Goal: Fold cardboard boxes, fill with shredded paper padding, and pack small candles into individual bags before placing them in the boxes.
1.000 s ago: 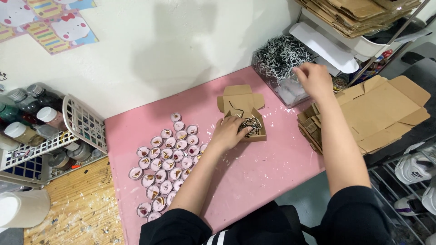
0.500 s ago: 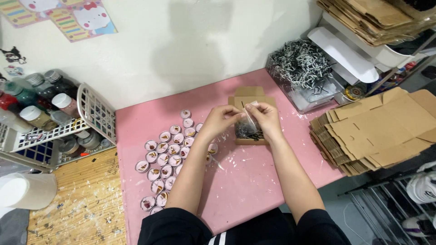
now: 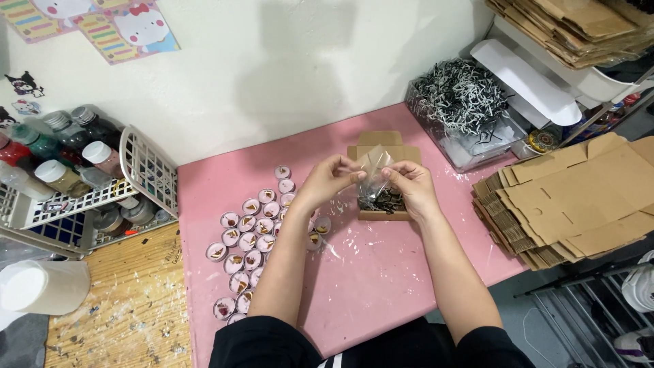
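Overhead, pink tabletop (image 3: 381,286) against white wall (image 3: 286,75), cluttered shelves (image 3: 75,197) alongside.

Worktop (image 3: 381,286): pink, flecked with pale scraps. Small open box (image 3: 383,204): brown cardboard, holding black-and-white shredded paper. Clear bag (image 3: 373,163): transparent, colourless. Round tealights (image 3: 245,238): pale cups with brown and red inlays. Flat cartons (image 3: 579,197): plain brown. Basket (image 3: 146,170): white lattice. Sleeves (image 3: 266,344): black, white stripes.
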